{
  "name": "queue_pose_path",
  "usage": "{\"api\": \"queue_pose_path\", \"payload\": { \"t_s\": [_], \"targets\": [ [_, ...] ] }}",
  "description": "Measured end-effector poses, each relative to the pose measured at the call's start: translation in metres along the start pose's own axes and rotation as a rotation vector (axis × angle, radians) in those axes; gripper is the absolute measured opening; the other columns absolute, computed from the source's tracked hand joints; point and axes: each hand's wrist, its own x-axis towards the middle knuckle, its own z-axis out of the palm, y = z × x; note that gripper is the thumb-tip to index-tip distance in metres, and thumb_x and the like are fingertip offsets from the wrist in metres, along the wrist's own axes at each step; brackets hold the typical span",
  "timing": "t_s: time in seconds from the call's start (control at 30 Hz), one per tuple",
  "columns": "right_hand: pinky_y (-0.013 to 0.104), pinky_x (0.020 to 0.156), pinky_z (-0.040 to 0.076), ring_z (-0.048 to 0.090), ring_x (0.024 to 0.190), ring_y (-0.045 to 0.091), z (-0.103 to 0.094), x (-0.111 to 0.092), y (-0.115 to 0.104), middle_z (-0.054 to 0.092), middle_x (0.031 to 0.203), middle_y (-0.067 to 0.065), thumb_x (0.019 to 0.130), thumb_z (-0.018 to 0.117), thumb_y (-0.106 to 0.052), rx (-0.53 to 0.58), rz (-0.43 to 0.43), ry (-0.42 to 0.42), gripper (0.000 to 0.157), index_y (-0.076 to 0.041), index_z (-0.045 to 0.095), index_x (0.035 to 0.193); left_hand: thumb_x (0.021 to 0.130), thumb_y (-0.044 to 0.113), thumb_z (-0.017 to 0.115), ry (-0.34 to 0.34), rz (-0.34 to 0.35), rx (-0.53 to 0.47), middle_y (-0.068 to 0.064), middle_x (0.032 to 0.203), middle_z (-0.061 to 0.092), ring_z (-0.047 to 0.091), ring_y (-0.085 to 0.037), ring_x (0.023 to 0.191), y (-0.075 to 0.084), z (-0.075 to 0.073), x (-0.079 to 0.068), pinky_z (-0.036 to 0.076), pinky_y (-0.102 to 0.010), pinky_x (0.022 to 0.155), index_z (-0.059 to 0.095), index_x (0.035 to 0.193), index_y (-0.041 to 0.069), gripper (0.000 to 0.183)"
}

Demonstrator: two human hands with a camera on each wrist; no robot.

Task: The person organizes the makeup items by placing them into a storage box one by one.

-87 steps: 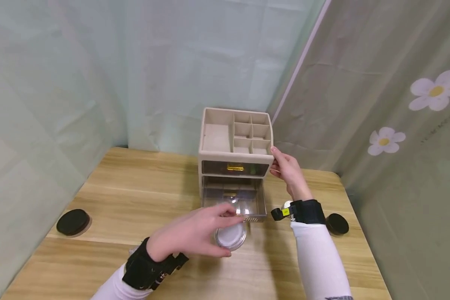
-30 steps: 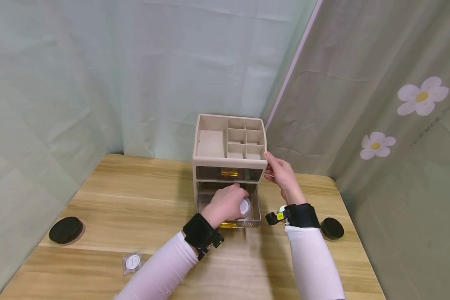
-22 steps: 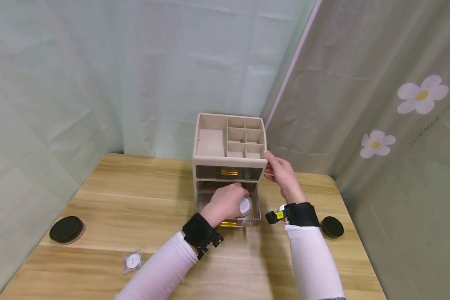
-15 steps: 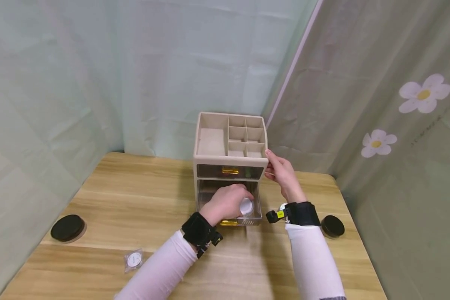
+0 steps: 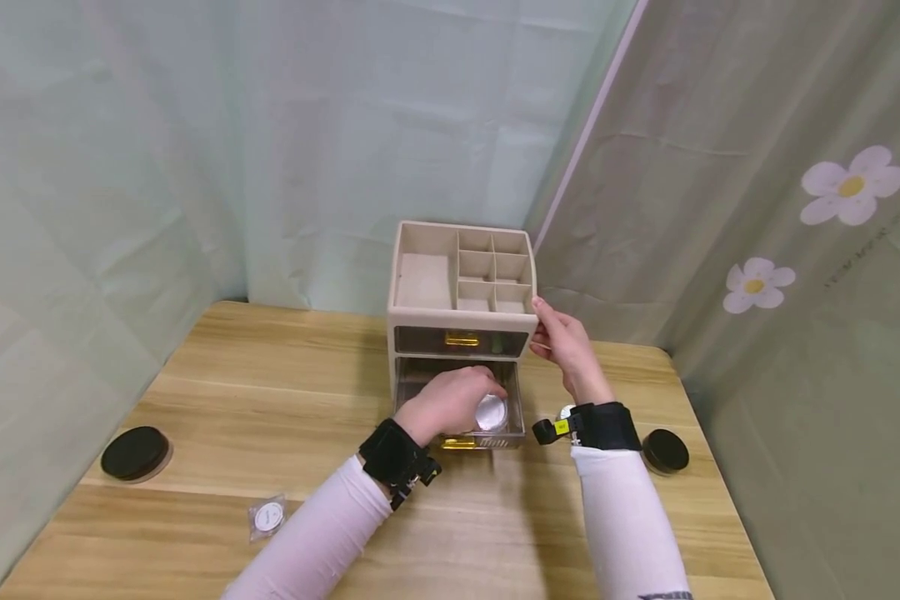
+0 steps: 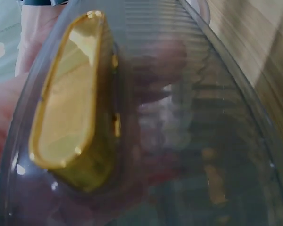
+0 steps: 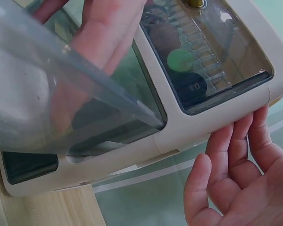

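Where the left hand overlaps, the jar hides.

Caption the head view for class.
Left hand touching round pale container inside clear plastic drawer; right hand against boxy beige plastic organizer.

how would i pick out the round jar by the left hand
On the wooden table stands a beige organizer with a clear drawer pulled open. Inside that drawer, at the fingers of the left hand, is the round jar. Its shiny whitish top sets it apart from the black-topped containers out on the table.
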Motion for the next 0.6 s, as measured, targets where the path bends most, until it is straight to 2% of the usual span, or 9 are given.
{"api": "queue_pose_path", "payload": {
  "t_s": [0.1,0.27,0.6],
  "targets": [
    [0.025,0.082,0.058,0.064,0.084,0.009,0.001,-0.0006,-0.0004,0.066,0.09,-0.002,0.106,0.062,-0.053,0.006,0.0,-0.002,0.058,0.003,0.066,0.121,0.083,-0.008,0.083,-0.019,0.007,-0.024,-0.003,0.131,0.07,0.066,-0.02,0.122,-0.0027,-0.0009,-0.0007,0.055,-0.034,0.098,0.077,0.133,0.016,0.056],
    [0.026,0.082,0.058,0.064,0.083,0.009,0.0005,-0.0015,-0.0009,0.065,0.088,-0.002,0.107,0.062,-0.051,0.012,0.005,0.002,0.055,0.003,0.065,0.119,0.082,-0.015,0.079,-0.051,0.017,-0.059,-0.004,0.132,0.069,0.065,-0.02,0.123,-0.0055,-0.0024,-0.0014,0.054,-0.032,0.1,0.075,0.136,0.015,0.062],
    [0.027,0.086,0.058,0.064,0.087,0.01,-0.0016,0.0005,0.0014,0.066,0.093,-0.001,0.106,0.061,-0.055,-0.011,0.009,-0.007,0.061,0.003,0.066,0.123,0.078,-0.021,0.073,-0.073,0.065,-0.103,-0.007,0.136,0.069,0.063,-0.02,0.126,-0.0076,-0.0047,-0.0047,0.05,-0.033,0.106,0.073,0.138,0.011,0.068]
  ]
}}
